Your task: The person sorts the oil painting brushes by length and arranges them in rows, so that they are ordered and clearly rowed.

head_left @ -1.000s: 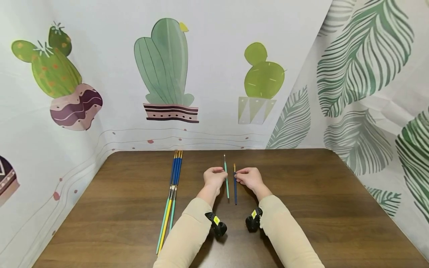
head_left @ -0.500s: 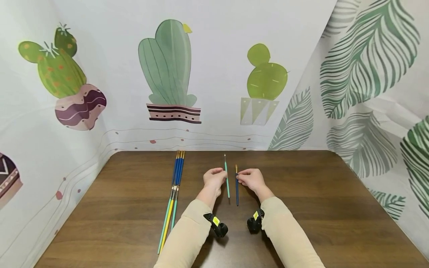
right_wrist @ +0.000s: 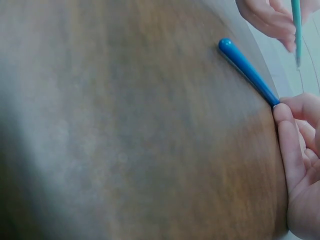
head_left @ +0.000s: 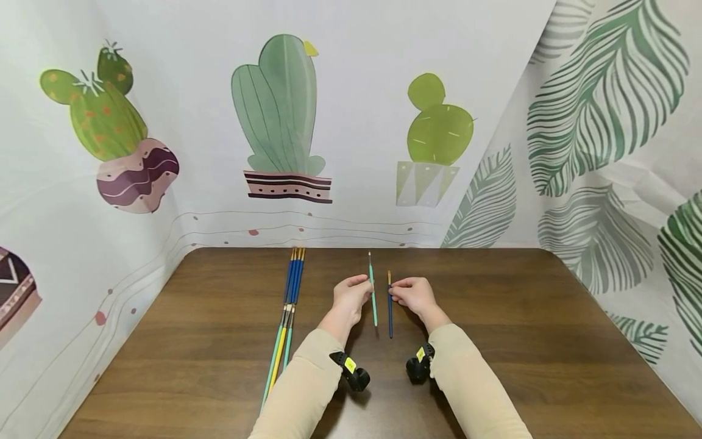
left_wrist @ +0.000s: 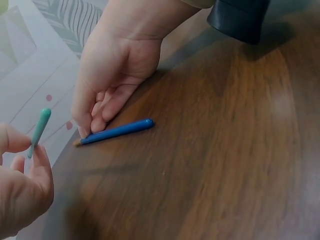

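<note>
My left hand point(head_left: 351, 300) pinches a slim teal paintbrush point(head_left: 375, 305) between thumb and fingers, its bristle end pointing away. In the left wrist view, the teal paintbrush point(left_wrist: 41, 127) is held up above the tabletop. To its right, my right hand point(head_left: 415, 297) pinches a blue paintbrush point(head_left: 390, 317) near its tan bristles. The blue handle point(right_wrist: 247, 70) lies low along the wood in the right wrist view. Both brushes stand side by side, a narrow gap apart.
Left of the hands, several blue paintbrushes point(head_left: 294, 277) lie in a row at the table's far side. Below them are teal brushes point(head_left: 271, 366) and a yellow brush point(head_left: 278, 356), partly covered by the left sleeve point(head_left: 298, 390). A cactus-print cloth point(head_left: 362, 122) hangs behind the brown table point(head_left: 521, 341).
The head view has turned slightly left, so the scene sits a little farther right. Both hands keep their brushes, and the gap between the two brushes is slightly wider.
</note>
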`<state>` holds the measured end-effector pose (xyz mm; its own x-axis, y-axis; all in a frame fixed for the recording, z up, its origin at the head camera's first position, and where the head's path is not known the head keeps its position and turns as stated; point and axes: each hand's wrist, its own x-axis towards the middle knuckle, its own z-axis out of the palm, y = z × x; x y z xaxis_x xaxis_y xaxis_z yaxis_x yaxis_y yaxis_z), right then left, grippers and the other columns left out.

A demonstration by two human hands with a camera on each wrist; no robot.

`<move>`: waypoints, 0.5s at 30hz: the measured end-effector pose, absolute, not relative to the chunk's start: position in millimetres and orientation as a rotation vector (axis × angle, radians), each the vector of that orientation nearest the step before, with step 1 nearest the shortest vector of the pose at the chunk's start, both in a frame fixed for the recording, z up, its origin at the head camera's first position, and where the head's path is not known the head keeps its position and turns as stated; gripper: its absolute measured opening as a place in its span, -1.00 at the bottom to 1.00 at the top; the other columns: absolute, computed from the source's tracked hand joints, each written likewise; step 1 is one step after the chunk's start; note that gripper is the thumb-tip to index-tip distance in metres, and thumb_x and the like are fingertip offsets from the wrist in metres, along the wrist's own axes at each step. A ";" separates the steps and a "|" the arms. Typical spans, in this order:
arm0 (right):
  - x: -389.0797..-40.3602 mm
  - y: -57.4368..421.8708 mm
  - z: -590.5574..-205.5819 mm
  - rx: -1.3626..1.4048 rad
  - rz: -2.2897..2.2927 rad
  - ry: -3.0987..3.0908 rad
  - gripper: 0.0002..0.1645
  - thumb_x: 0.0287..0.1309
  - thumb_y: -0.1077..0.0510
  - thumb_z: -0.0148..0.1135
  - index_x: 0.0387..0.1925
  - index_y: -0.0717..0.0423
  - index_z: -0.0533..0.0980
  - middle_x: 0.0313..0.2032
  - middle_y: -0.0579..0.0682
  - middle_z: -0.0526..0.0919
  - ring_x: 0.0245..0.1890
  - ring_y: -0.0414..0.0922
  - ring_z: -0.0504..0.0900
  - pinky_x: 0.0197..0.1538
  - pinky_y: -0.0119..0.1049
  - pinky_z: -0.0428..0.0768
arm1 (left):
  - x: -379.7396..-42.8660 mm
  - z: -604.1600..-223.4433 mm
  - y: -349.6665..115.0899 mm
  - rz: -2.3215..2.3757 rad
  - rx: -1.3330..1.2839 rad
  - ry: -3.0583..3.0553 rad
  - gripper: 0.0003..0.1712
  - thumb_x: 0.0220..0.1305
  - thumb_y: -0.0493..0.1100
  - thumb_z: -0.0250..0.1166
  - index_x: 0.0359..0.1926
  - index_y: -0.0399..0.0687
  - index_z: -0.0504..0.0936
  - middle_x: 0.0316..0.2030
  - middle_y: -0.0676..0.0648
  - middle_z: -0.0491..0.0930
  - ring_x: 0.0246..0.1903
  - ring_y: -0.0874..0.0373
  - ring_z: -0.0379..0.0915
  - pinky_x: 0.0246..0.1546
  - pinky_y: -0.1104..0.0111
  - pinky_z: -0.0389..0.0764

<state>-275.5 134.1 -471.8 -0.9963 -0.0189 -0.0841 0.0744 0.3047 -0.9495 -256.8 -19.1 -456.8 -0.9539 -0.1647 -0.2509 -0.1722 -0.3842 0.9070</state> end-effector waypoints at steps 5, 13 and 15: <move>-275.4 135.9 -472.4 0.054 -1.814 2.461 -0.74 0.09 0.31 0.24 -0.21 0.45 0.60 -0.38 0.19 0.73 -0.53 -0.27 0.65 -0.40 -0.45 0.64 | -255.6 -456.1 -21.2 2.510 -0.420 1.785 -0.63 -0.01 -0.52 0.20 -0.08 -0.42 0.51 -0.36 -0.03 0.47 -0.51 0.27 0.42 -0.43 0.50 0.53; -276.0 135.1 -472.7 0.063 -1.809 2.463 -0.74 0.08 0.30 0.25 -0.21 0.44 0.61 -0.43 0.12 0.73 -0.56 -0.32 0.62 -0.43 -0.50 0.61 | -252.8 -449.8 -30.0 2.431 -0.356 1.860 -0.68 0.02 -0.50 0.22 -0.13 -0.35 0.53 -0.41 -0.06 0.63 -0.56 0.28 0.48 -0.47 0.50 0.55; -276.2 134.3 -472.6 0.069 -1.809 2.461 -0.75 0.08 0.30 0.25 -0.21 0.42 0.61 -0.44 0.09 0.73 -0.57 -0.33 0.62 -0.43 -0.51 0.59 | -251.2 -447.6 -34.9 2.401 -0.334 1.895 -0.69 0.04 -0.48 0.24 -0.12 -0.38 0.53 -0.41 -0.06 0.63 -0.56 0.28 0.48 -0.47 0.49 0.56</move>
